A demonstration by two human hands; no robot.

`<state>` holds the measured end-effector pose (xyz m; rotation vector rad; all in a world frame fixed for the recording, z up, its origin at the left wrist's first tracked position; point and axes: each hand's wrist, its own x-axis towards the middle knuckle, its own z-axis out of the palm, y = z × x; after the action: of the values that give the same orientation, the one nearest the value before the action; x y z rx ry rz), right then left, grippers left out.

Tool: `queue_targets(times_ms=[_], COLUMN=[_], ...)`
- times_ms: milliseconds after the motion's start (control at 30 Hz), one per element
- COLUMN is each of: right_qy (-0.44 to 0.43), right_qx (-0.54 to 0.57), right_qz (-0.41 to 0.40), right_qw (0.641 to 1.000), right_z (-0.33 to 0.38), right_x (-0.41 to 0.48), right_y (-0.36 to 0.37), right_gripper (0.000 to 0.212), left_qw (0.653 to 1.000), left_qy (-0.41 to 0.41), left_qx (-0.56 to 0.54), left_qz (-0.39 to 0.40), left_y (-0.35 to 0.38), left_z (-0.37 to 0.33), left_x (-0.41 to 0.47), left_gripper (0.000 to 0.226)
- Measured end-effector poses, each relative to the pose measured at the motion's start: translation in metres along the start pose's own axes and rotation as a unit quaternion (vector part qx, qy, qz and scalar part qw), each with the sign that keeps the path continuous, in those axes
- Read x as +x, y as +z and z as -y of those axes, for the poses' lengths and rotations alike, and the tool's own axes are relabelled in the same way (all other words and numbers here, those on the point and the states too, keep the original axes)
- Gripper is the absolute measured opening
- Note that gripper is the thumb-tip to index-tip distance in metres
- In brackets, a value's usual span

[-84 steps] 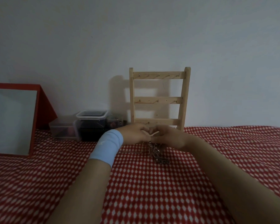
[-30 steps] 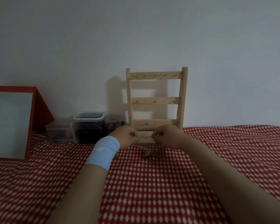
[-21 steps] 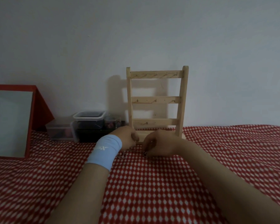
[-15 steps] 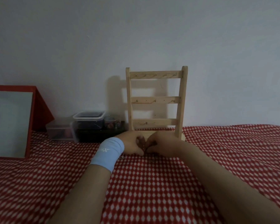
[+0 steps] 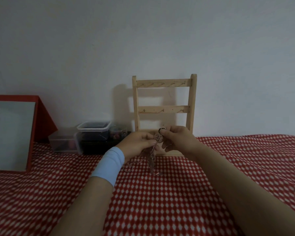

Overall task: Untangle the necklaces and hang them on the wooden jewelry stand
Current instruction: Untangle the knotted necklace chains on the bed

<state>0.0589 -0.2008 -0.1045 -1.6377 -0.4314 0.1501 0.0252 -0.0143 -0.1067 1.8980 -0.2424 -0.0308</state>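
On my feed, a lidded clear tub (image 5: pixel 93 132) of dark contents sits left of the wooden jewelry stand (image 5: pixel 164 109). Beside it are a low clear box (image 5: pixel 63 142) showing pinkish bits and a small jar (image 5: pixel 118 132) I cannot make out. The tangled necklaces (image 5: pixel 157 138) hang between the hands before the stand's base, trailing onto the checked cloth (image 5: pixel 160 201); the left hand (image 5: pixel 138 142) pinches the knot, and the right hand (image 5: pixel 177 140) pinches a ring-shaped piece above it.
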Motion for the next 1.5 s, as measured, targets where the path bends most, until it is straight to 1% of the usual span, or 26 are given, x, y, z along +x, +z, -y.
queue_targets(times_ms=[67,167,233,333,433,500,567,633,733,833,867,933,1033,1100,1200,1267,1300,1333,1367,1433,1500], right_qy=[0.003,0.021,0.036,0.058,0.071,0.069,0.068,0.07,0.076,0.058,0.055,0.05,0.024,0.001,-0.016,-0.012,-0.008,-0.006,-0.004,-0.004,0.001], right_qx=[0.005,0.043,0.055,0.02,-0.058,-0.096,-0.096,-0.089,-0.09,-0.124,-0.137,-0.148,-0.129,-0.103,-0.041,-0.001,0.016,0.03,0.042,0.063,0.08], right_qz=[-0.003,0.001,0.015,0.029,0.055,0.065,0.073,0.089,0.098,0.109,0.109,0.091,0.039,0.025,0.017,0.025,0.032,0.039,0.047,0.059,0.062], right_qw=[1.0,0.999,0.998,0.998,0.994,0.991,0.99,0.99,0.988,0.985,0.983,0.984,0.991,0.994,0.999,1.0,0.999,0.999,0.998,0.996,0.995], right_z=[0.001,0.005,0.007,0.008,0.011,0.014,0.015,0.015,0.013,0.015,0.016,0.016,0.016,0.014,0.013,0.012,0.012,0.012,0.012,0.012,0.012], right_x=[0.0,-0.001,-0.003,-0.004,-0.005,-0.006,-0.007,-0.006,-0.004,-0.007,-0.008,-0.007,-0.004,-0.003,-0.002,-0.002,-0.001,-0.001,0.0,0.0,0.0], right_y=[0.0,-0.001,-0.003,-0.004,-0.004,-0.004,-0.005,-0.006,-0.006,-0.008,-0.009,-0.009,-0.006,-0.004,-0.005,-0.006,-0.005,-0.005,-0.005,-0.004,-0.004], right_gripper=[0.013,0.011,0.011,0.01,0.009,0.018,0.027,0.03,0.027,0.019,0.018,0.018,0.017,0.017,0.02,0.021,0.021,0.021,0.022,0.023,0.022], left_qw=[1.0,0.997,0.993,0.987,0.993,0.997,0.998,0.999,0.999,0.988,0.985,0.986,0.99,0.992,0.999,0.998,0.995,0.994,0.996,1.0,1.0], left_qy=[-0.003,-0.02,-0.03,-0.032,-0.016,0.003,0.013,0.012,0.018,0.052,0.055,0.052,0.023,0.002,-0.008,-0.023,-0.03,-0.031,-0.026,0.0,0.01], left_qx=[-0.002,-0.075,-0.111,-0.152,-0.105,-0.066,-0.052,-0.043,0.016,0.142,0.161,0.155,0.141,0.128,0.034,-0.063,-0.097,-0.108,-0.09,-0.001,0.01], left_qz=[-0.015,-0.014,-0.017,-0.03,-0.045,-0.043,-0.032,-0.026,-0.025,-0.033,-0.041,-0.038,-0.02,-0.003,0.023,0.018,0.013,0.007,-0.001,-0.016,-0.016], left_y=[-0.002,-0.003,-0.004,-0.002,-0.001,-0.002,-0.002,-0.003,-0.004,-0.007,-0.007,-0.007,-0.008,-0.008,-0.004,-0.001,0.0,0.002,0.002,0.004,0.002], left_z=[0.0,0.0,0.0,-0.003,-0.005,-0.007,-0.011,-0.013,-0.014,-0.013,-0.013,-0.013,-0.009,-0.007,-0.009,-0.012,-0.014,-0.016,-0.016,-0.016,-0.014], left_x=[0.0,0.0,0.002,0.004,0.001,-0.003,-0.007,-0.009,-0.009,-0.007,-0.006,-0.006,-0.003,-0.004,-0.004,-0.003,-0.003,-0.003,-0.003,-0.003,-0.003], left_gripper=[0.008,0.009,0.014,0.02,0.016,0.009,0.007,0.009,0.008,0.014,0.014,0.012,0.014,0.014,0.014,0.019,0.021,0.02,0.019,0.016,0.012])
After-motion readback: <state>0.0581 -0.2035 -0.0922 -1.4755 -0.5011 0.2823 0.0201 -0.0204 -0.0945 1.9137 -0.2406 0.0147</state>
